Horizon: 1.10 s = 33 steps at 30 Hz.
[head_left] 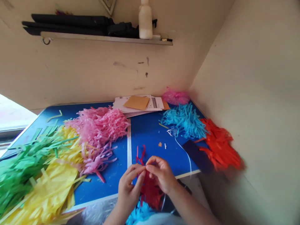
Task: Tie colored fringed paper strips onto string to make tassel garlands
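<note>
My left hand (130, 182) and my right hand (161, 175) meet near the table's front edge, thumbs and fingertips pinched together. Between them they hold a crimson tissue-paper tassel (152, 192). Its fringe hangs down below the fingers, and a few thin strands stick up above them. The exact spot they pinch is hidden by the fingertips. Under it, by my lap, lies a bright blue paper fringe (140, 214). A thin white string (185, 148) runs from the table over its front edge, close to my right forearm.
Pink (103, 125), yellow (55, 181) and green fringed paper (18, 168) covers the blue table's left side. Blue fringe (185, 120) and red fringe (221, 145) lie right, by a dark flat object (198, 153). Envelopes (140, 104) sit at the back; a shelf (105, 38) hangs above.
</note>
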Tool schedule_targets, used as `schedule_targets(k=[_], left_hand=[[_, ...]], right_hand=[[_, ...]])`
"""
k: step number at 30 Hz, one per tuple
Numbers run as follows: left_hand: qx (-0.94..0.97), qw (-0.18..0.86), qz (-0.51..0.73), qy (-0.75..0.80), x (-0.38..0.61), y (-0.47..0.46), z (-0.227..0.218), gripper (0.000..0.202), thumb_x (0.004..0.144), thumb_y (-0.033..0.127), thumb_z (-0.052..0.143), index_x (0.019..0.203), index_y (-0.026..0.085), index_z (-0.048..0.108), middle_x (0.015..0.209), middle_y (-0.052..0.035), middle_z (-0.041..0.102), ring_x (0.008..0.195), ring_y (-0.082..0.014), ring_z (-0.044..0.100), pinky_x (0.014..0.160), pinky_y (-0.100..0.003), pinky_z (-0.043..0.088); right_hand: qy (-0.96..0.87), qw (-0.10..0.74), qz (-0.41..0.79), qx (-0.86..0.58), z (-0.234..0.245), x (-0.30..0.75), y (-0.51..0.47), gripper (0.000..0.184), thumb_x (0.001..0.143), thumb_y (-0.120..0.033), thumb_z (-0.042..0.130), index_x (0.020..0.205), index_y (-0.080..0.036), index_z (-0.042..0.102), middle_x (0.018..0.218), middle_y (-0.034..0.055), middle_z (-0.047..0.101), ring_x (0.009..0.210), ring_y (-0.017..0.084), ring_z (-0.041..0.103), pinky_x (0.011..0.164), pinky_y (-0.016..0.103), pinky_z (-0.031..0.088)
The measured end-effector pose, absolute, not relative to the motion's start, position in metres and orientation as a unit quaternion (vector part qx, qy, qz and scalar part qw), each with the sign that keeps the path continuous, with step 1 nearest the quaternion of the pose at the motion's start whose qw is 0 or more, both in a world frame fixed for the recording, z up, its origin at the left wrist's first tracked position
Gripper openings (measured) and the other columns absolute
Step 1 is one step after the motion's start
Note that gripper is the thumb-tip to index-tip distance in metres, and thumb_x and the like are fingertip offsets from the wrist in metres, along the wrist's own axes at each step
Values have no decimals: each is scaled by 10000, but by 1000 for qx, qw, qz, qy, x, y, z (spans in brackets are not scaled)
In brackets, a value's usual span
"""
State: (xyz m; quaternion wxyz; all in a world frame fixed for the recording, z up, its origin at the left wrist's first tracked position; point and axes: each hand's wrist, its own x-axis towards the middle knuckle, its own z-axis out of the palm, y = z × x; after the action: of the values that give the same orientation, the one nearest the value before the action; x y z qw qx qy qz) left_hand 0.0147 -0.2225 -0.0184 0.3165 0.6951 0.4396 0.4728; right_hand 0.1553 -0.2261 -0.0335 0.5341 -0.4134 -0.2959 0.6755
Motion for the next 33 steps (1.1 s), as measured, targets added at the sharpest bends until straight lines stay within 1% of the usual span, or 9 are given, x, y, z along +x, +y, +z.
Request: schedule_targets(k=[4, 6, 8, 9, 11, 15, 18, 23, 33], left_hand=[[634, 363, 485, 480, 5, -220, -26, 98, 796, 303, 694, 814, 228, 755, 811, -39, 729, 753, -173, 683, 692, -247, 546], [548, 418, 512, 513, -1, -218, -27, 148, 761, 362, 724, 772, 214, 734, 818, -44, 726, 771, -181, 674, 701, -260, 541], [428, 524, 525, 516, -5, -217, -23, 227, 748, 432, 725, 793, 212, 689, 801, -34, 708, 713, -165, 650, 644, -257, 531], [375, 575, 523, 505, -6, -217, -21, 253, 749, 452, 722, 811, 215, 662, 761, -17, 686, 646, -140, 620, 592, -237, 512], [323, 629, 515, 484, -7, -217, -17, 272, 759, 460, 716, 832, 217, 620, 650, 32, 604, 521, -86, 517, 510, -192, 452], [403, 578, 492, 511, -11, -215, -18, 295, 768, 470, 704, 849, 193, 645, 618, 43, 551, 480, -62, 429, 451, -163, 368], [478, 517, 458, 543, -15, -213, -23, 291, 760, 459, 698, 819, 175, 690, 728, -18, 653, 625, -122, 564, 549, -195, 446], [496, 492, 446, 560, -5, -213, -27, 264, 773, 425, 669, 827, 169, 711, 768, -42, 710, 695, -168, 629, 622, -235, 494], [604, 415, 415, 540, 11, -220, -29, 195, 849, 346, 599, 799, 182, 693, 743, -25, 700, 676, -153, 640, 619, -231, 495]], right_hand=[[-455, 493, 589, -451, -38, 168, -200, 233, 802, -423, 698, 829, -192, 682, 734, -2, 640, 593, 122, 572, 578, 242, 456], [-576, 420, 457, -532, -40, 187, -163, 219, 881, -375, 602, 963, -199, 703, 907, 37, 666, 716, 144, 615, 670, 267, 483], [-661, 284, 269, -640, -44, 209, -118, 227, 889, -243, 577, 1087, -204, 683, 1133, 74, 624, 884, 158, 619, 832, 295, 470], [-666, 261, 249, -653, -45, 218, -97, 236, 874, -187, 581, 1086, -183, 685, 1161, 100, 609, 936, 180, 611, 872, 316, 454], [-676, 222, 230, -664, -46, 231, -66, 199, 840, -99, 575, 985, -138, 706, 1094, 135, 623, 962, 213, 610, 877, 332, 446], [-698, 202, 239, -644, -41, 222, -69, 171, 816, -33, 557, 869, -127, 690, 956, 120, 643, 897, 206, 632, 818, 305, 465], [-718, 258, 310, -567, -36, 196, -119, 177, 846, -69, 537, 899, -175, 668, 1006, 58, 634, 809, 134, 645, 750, 242, 497], [-535, 489, 549, -416, -36, 162, -200, 59, 830, -259, 644, 831, -201, 648, 897, 26, 660, 755, 150, 666, 671, 248, 536], [-445, 503, 559, -487, -45, 166, -223, 119, 806, -324, 703, 843, -213, 727, 849, 14, 714, 704, 141, 642, 659, 226, 517]])
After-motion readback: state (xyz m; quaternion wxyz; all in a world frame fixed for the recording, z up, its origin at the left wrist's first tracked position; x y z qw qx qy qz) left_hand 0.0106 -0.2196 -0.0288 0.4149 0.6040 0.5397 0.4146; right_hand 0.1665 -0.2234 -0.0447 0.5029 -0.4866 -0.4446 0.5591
